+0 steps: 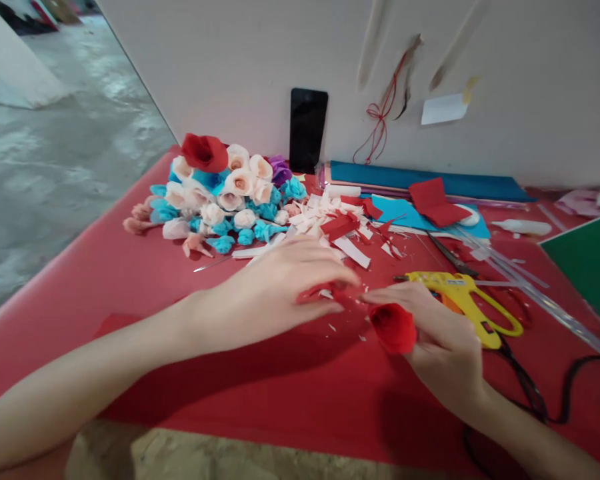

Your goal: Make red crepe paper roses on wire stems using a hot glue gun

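Left hand angled in, palm down, thumb and fingers curved narrowly round red scrap; blurred, can't tell if gripped. Right hand, knuckles up, pinching red paper flower, rolled, cup-shaped, over mid-desk, mouth toward near edge. Yellow plastic glue gun beside, toward right edge, markings unreadable.

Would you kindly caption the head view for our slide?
Right hand holding a red flower beside a yellow glue gun.
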{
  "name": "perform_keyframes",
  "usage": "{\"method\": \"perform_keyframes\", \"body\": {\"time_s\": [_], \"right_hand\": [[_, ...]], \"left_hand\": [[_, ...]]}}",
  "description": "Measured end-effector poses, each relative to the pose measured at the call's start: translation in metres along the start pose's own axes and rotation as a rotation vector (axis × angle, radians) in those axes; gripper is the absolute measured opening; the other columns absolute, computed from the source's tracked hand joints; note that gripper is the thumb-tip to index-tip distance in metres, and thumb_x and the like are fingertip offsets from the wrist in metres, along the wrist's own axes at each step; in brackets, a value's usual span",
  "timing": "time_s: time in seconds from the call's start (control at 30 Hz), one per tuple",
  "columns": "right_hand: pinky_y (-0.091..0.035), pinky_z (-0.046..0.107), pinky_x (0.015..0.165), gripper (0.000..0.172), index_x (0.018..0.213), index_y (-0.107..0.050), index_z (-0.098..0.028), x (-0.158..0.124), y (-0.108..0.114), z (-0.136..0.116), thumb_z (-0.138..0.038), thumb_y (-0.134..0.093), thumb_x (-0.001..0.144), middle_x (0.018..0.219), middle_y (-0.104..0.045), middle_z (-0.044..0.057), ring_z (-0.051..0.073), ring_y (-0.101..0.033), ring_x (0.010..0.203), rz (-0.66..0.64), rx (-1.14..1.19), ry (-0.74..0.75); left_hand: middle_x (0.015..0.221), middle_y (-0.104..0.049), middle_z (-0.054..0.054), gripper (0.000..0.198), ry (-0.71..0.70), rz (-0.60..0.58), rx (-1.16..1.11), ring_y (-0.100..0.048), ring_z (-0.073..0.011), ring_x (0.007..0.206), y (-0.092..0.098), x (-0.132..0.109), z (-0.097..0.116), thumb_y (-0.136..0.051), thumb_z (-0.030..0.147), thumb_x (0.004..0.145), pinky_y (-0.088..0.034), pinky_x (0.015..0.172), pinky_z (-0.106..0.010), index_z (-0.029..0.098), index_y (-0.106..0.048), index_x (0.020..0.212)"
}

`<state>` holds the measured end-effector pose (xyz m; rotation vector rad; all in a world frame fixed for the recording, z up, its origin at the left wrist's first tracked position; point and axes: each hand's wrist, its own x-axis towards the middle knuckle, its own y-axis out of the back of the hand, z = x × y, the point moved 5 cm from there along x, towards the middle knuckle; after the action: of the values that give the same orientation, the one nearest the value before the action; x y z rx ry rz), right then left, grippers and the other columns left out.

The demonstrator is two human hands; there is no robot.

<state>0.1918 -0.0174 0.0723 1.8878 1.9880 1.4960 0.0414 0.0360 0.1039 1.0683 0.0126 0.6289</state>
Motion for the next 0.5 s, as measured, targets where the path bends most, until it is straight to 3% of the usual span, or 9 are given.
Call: {"method": "perform_keyframes", "body": {"time_s": [0.07,0.13,0.2,0.23,0.27,0.33,0.5], "right_hand": [[-0.043,0.031,0.070,0.018,0.092,-0.060,-0.020,0.000,-0.001,-0.002,-0.009,-0.056,0.078,0.087,-0.065,0.001,0.014,-0.058,0.078,-0.015,-0.010,0.019],[-0.042,0.032,0.070,0.019,0.091,-0.059,-0.020,0.000,-0.002,-0.004,-0.008,-0.055,0.077,0.085,-0.064,0.001,0.014,-0.057,0.076,-0.024,-0.037,0.050],[-0.041,0.032,0.068,0.018,0.091,-0.058,-0.020,-0.001,-0.002,-0.008,-0.008,-0.053,0.078,0.082,-0.064,0.002,0.014,-0.056,0.074,-0.035,-0.082,0.093],[-0.041,0.032,0.068,0.018,0.092,-0.057,-0.019,-0.001,-0.003,-0.009,-0.008,-0.052,0.079,0.082,-0.064,0.002,0.014,-0.056,0.073,-0.044,-0.109,0.119],[-0.041,0.032,0.068,0.018,0.093,-0.056,-0.018,-0.002,-0.004,-0.010,-0.008,-0.050,0.080,0.082,-0.064,0.003,0.014,-0.056,0.073,-0.055,-0.132,0.144],[-0.040,0.032,0.067,0.019,0.096,-0.055,-0.016,-0.003,-0.006,-0.011,-0.007,-0.047,0.081,0.084,-0.064,0.004,0.015,-0.057,0.074,-0.071,-0.176,0.189],[-0.039,0.032,0.066,0.016,0.094,-0.055,-0.015,-0.006,-0.011,-0.013,-0.008,-0.047,0.082,0.082,-0.065,0.005,0.015,-0.057,0.071,-0.089,-0.334,0.273]], "left_hand": [[0.064,-0.061,0.002,0.026,0.024,-0.001,0.116,-0.054,-0.0107,0.066,0.010,-0.009,-0.005,-0.048,0.031,0.085,-0.036,0.087,-0.030,0.016,-0.060,0.068],[0.054,-0.054,0.001,0.038,0.193,-0.038,0.211,-0.051,-0.0109,0.059,0.014,-0.024,-0.018,-0.035,0.027,0.090,-0.040,0.076,-0.027,0.015,-0.056,0.062],[0.067,-0.059,0.000,0.028,0.351,-0.089,0.253,-0.052,-0.0111,0.058,0.014,-0.044,-0.033,-0.030,0.021,0.090,-0.041,0.064,-0.023,0.014,-0.057,0.086],[0.078,-0.062,-0.002,0.026,0.379,-0.100,0.255,-0.055,-0.0116,0.064,0.013,-0.054,-0.039,-0.031,0.019,0.090,-0.041,0.063,-0.023,0.014,-0.053,0.102],[0.096,-0.061,-0.005,0.028,0.408,-0.135,0.243,-0.058,-0.0134,0.081,0.011,-0.063,-0.044,-0.032,0.019,0.090,-0.042,0.071,-0.023,0.015,-0.049,0.111],[0.110,-0.057,-0.005,0.026,0.399,-0.196,0.223,-0.054,-0.0153,0.098,0.005,-0.079,-0.052,-0.036,0.020,0.089,-0.041,0.083,-0.024,0.018,-0.055,0.106],[0.108,-0.057,-0.004,0.024,0.319,-0.301,0.141,-0.052,-0.0166,0.099,-0.009,-0.099,-0.061,-0.044,0.030,0.087,-0.039,0.088,-0.028,0.024,-0.059,0.105]]}}
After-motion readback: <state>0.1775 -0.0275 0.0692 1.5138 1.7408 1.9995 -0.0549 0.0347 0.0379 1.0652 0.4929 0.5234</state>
